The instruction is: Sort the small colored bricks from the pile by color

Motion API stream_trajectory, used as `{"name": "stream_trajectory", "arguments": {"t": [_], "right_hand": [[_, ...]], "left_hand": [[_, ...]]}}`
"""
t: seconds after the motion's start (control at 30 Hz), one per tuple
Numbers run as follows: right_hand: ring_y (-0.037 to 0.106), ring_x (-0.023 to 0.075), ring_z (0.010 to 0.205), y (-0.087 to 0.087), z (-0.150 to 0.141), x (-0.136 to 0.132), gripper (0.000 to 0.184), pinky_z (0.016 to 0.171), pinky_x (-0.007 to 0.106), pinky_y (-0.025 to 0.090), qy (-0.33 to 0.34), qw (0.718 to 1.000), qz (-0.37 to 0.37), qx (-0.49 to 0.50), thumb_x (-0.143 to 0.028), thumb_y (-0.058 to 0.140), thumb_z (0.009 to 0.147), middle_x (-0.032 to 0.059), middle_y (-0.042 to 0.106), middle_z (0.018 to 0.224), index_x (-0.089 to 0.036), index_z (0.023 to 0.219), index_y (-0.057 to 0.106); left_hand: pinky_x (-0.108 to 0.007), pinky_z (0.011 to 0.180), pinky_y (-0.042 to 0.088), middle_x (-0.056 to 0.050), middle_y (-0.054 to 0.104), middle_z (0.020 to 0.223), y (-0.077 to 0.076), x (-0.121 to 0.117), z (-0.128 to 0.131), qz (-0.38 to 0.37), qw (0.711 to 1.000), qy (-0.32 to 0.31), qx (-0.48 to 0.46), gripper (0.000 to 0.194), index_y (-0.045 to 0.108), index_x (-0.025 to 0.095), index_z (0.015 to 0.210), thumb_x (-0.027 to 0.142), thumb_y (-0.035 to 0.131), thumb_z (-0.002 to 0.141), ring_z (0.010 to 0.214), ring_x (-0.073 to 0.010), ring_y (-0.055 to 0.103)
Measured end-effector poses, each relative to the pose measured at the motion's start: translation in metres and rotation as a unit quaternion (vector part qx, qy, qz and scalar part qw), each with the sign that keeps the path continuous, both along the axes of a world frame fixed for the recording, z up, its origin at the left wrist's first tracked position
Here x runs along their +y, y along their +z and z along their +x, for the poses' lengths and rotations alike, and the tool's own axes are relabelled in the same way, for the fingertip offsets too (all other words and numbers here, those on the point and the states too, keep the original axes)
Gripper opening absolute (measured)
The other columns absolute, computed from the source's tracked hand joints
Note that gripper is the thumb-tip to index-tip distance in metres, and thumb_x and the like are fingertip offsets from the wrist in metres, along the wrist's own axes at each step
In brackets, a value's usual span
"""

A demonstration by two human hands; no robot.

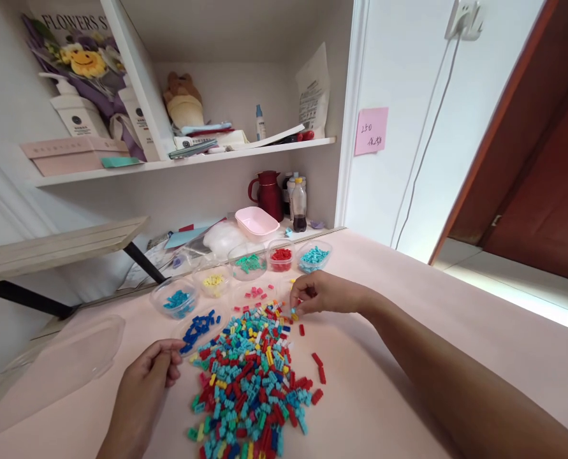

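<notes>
A large heap of small mixed-colour building bricks (252, 376) spreads over the pink tabletop in front of me. My right hand (324, 293) is at the heap's far right edge, thumb and fingers pinched on a small yellow brick (294, 315). To the left of the heap, my left hand (152, 366) has its fingers curled together. Its fingertips meet the near edge of a clear shallow tray holding dark blue bricks (200, 328); whether they grip a brick is hidden. Several loose red bricks (318, 366) lie right of the heap.
Clear containers hold light blue (178, 302), pale yellow (213, 282), green (248, 262), red (281, 256) and turquoise bricks (314, 256). Pink bricks (256, 293) lie beyond the heap. A clear lid (92, 350) is at left. Behind stand a pink basin (257, 222), red jug (270, 194) and bottle (299, 207).
</notes>
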State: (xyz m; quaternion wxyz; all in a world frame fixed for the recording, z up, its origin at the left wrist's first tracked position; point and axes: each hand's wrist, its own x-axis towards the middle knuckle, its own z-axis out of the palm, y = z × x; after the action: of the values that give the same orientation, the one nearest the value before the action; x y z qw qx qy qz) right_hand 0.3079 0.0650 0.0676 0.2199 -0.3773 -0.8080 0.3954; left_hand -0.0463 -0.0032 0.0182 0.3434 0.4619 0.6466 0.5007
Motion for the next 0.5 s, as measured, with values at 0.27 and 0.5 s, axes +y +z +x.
{"name": "stream_trajectory", "arguments": {"t": [0.27,0.5], "right_hand": [[0.043,0.0087,0.053,-0.006,0.029,0.029,0.035,0.049,0.024,0.036,-0.289,0.92,0.005,0.265,-0.044,0.07,0.066,-0.0004,0.056,0.068,-0.015,0.086,0.066],[0.043,0.0092,0.049,-0.022,0.047,0.049,0.039,0.047,0.025,0.037,-0.405,0.852,0.008,0.332,-0.043,0.074,0.063,-0.001,0.053,0.06,-0.014,0.087,0.067]], "left_hand": [[-0.026,0.051,0.038,0.001,0.058,0.062,0.007,-0.002,0.004,-0.006,1.0,0.008,-0.02,0.036,0.063,0.019,0.078,0.046,0.061,0.055,0.053,-0.0134,0.05],[-0.026,0.051,0.039,0.002,0.058,0.063,0.0,0.0,-0.001,-0.003,1.0,0.006,-0.02,0.035,0.061,0.02,0.079,0.048,0.061,0.058,0.054,-0.0133,0.051]]}}
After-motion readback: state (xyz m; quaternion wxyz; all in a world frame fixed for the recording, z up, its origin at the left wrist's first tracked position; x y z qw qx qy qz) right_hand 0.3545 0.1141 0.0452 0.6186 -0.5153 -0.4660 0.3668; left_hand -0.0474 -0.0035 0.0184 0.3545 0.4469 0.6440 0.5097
